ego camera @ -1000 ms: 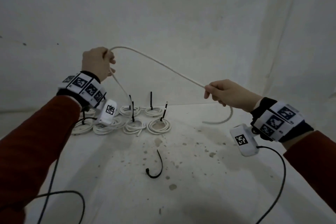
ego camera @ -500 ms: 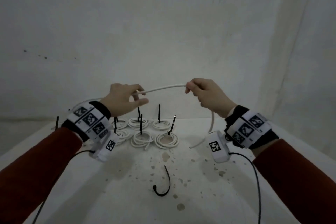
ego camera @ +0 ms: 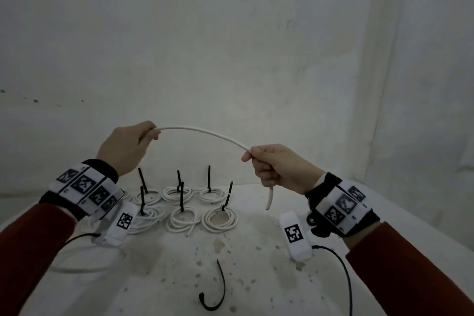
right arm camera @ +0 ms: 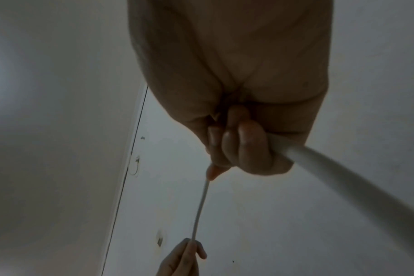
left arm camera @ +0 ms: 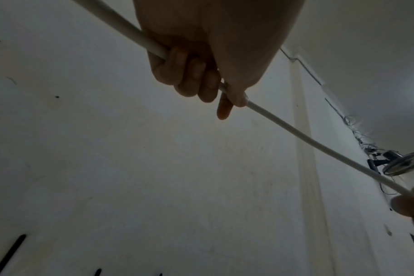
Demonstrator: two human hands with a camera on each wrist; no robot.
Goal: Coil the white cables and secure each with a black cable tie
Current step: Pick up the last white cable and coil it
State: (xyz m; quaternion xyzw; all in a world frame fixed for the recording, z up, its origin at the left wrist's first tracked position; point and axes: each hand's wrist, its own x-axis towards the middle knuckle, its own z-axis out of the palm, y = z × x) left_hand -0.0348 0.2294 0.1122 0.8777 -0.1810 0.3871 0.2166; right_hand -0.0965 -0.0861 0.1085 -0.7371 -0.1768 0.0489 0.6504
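Both hands are holding one white cable (ego camera: 205,133) in the air above the table (ego camera: 256,277). The left hand (ego camera: 125,147) is gripping it with curled fingers (left arm camera: 189,74), and the right hand (ego camera: 279,169) is closing round it near its free end. Between them the cable is arching left to right, its short end hanging down below the right fist. Six tied coils (ego camera: 179,208) are lying on the table behind, tie tails pointing up. A loose black cable tie (ego camera: 218,287) is lying nearer, curved

Smooth matt white cable (ego camera: 205,132); stained, speckled matt table (ego camera: 256,290).
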